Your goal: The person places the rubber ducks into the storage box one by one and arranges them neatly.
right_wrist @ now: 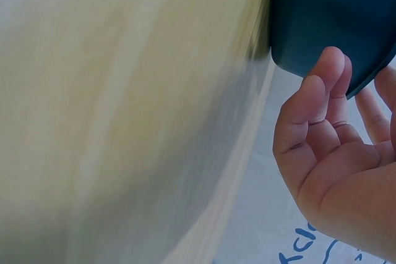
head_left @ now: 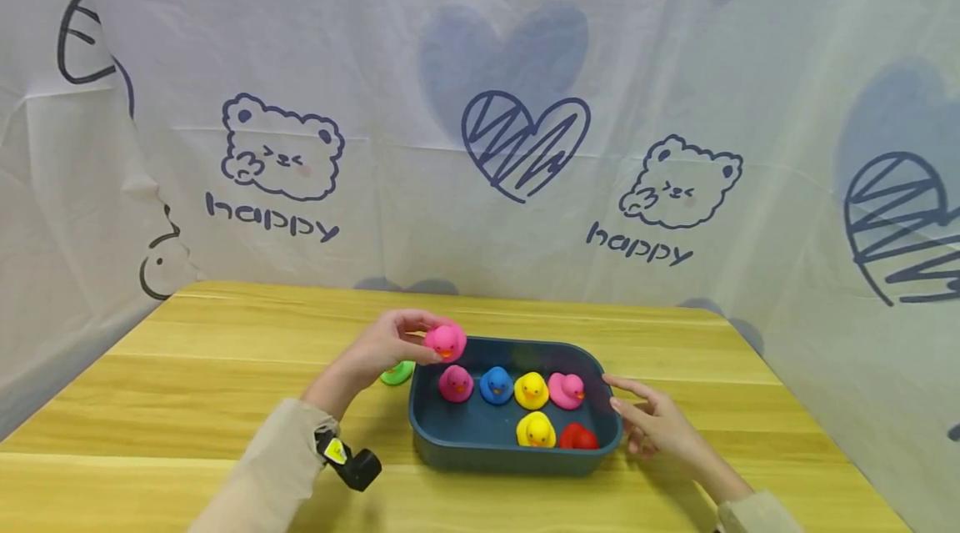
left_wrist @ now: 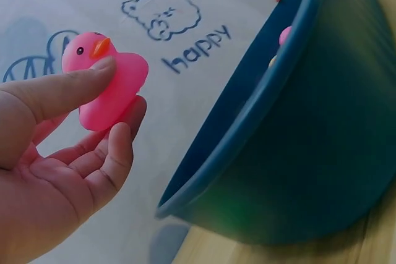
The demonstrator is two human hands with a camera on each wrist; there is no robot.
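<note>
My left hand (head_left: 390,348) pinches a pink rubber duck (head_left: 446,342) between thumb and fingers, above the left back corner of a dark teal basin (head_left: 517,460). In the left wrist view the duck (left_wrist: 114,91) is upright, its orange beak by the thumb. Inside the basin sit a magenta duck (head_left: 456,384), a blue duck (head_left: 497,385), a pink duck (head_left: 566,390), a red duck (head_left: 579,436) and two yellow ducks (head_left: 532,390). My right hand (head_left: 656,424) is at the basin's right end, thumb and index fingertips at the rim, the other fingers loosely bent outside it.
A green duck (head_left: 397,373) lies on the wooden table (head_left: 150,399) left of the basin, partly hidden by my left hand and wrist. A white printed cloth (head_left: 390,166) hangs behind the table. A black wrist camera (head_left: 352,462) sticks out from my left sleeve.
</note>
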